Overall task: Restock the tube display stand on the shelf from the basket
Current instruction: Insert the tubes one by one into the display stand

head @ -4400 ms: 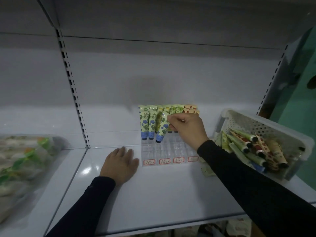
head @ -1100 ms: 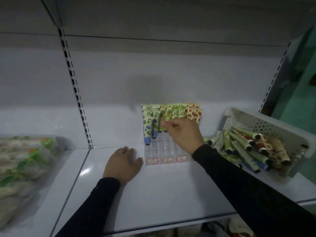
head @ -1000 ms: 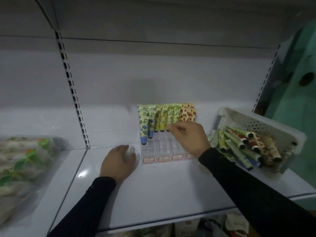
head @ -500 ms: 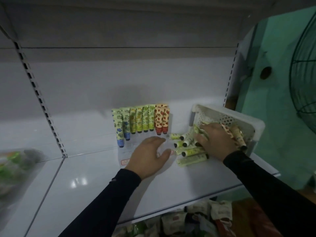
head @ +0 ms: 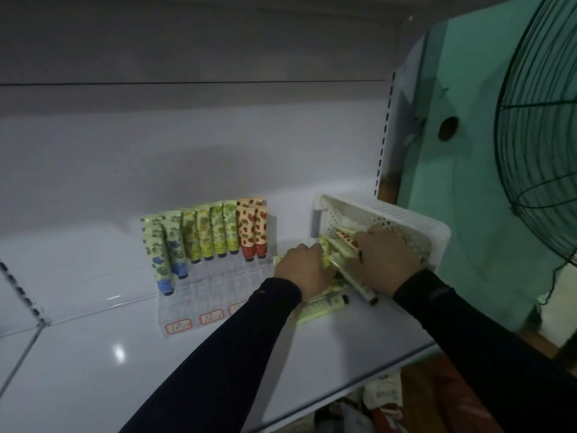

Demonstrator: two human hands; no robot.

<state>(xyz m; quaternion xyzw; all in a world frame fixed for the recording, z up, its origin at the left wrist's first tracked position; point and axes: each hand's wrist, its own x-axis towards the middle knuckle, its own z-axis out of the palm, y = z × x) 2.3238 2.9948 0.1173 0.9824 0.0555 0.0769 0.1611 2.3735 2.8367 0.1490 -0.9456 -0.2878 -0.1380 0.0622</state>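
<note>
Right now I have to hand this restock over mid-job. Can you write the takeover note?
Left hand: on the pile of tubes spilling from the basket; its grip is hidden.
Right hand: at the mouth of the tipped basket, fingers curled on tubes.
Display stand: back rows hold blue, yellow-green and red tubes; front slots empty.
Done: back rows filled.
Left: gather the tubes and fill the front slots.
</note>
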